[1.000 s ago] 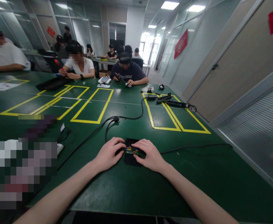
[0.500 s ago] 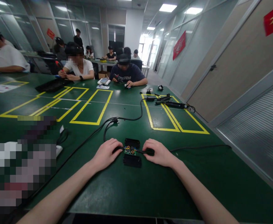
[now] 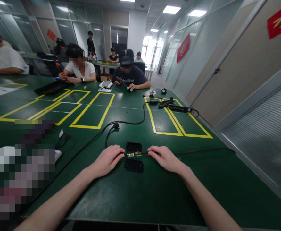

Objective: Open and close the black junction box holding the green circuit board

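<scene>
A small circuit board (image 3: pixel 133 155) with a cable at each end lies between my two hands, tilted so that it appears as a narrow strip. My left hand (image 3: pixel 108 159) is closed on the black cable at the board's left end. On the other side, my right hand (image 3: pixel 165 158) pinches the black cable (image 3: pixel 144 152) coming from the right end. One black plastic case half (image 3: pixel 134 146) lies just beyond the board. The other case half (image 3: pixel 134 166) rests on the near side, its hollow partly visible.
A power plug (image 3: pixel 116 125) and a long black cable (image 3: pixel 87 148) lie across the green table (image 3: pixel 140 199). Soldering-like black tools (image 3: pixel 177 108) sit at the far right, near yellow tape outlines. Co-workers sit along the far side. A pixelated area covers the left.
The circuit board has turned from showing its component face to a narrow, tilted view. My right fingers have rolled round the cable and straightened somewhat. The case halves stay on the table.
</scene>
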Motion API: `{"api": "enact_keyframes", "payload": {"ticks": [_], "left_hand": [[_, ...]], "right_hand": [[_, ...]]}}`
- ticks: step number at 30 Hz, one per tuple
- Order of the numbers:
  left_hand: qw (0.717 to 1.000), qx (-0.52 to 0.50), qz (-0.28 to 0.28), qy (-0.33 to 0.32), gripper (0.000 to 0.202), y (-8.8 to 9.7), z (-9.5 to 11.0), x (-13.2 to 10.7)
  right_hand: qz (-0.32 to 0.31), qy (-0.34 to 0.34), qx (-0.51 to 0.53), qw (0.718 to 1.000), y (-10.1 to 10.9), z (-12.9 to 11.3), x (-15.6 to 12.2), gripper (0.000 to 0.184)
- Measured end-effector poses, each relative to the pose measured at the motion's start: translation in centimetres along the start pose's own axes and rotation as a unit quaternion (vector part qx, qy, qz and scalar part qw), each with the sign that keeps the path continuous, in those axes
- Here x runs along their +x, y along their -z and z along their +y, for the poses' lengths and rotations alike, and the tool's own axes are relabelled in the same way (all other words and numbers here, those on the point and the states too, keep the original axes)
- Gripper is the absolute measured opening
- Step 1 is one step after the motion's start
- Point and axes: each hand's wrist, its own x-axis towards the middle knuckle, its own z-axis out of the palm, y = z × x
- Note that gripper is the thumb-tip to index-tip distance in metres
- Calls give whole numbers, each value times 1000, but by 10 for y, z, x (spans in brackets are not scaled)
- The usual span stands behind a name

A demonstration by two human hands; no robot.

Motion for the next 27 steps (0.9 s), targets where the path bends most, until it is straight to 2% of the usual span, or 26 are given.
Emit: {"api": "enact_keyframes", "payload": {"ticks": [6,10,16,24,27], "left_hand": [[999,-28,-34,-4,25,0,5,-3],[999,-32,-28,19,22,1,5,-3],[999,-40,-5,36,19,-1,3,-2],[999,-23,8,24,16,-2,5,-2],[1000,-13,7,13,16,-3,6,-1]], "right_hand": [[-53,-26,88,994,1,-3,-1,35],[-35,-28,67,997,-3,-2,0,28],[-8,5,21,1000,-11,-1,1,14],[0,41,3,999,-18,2,5,21],[-4,41,-15,999,-19,2,7,33]]}}
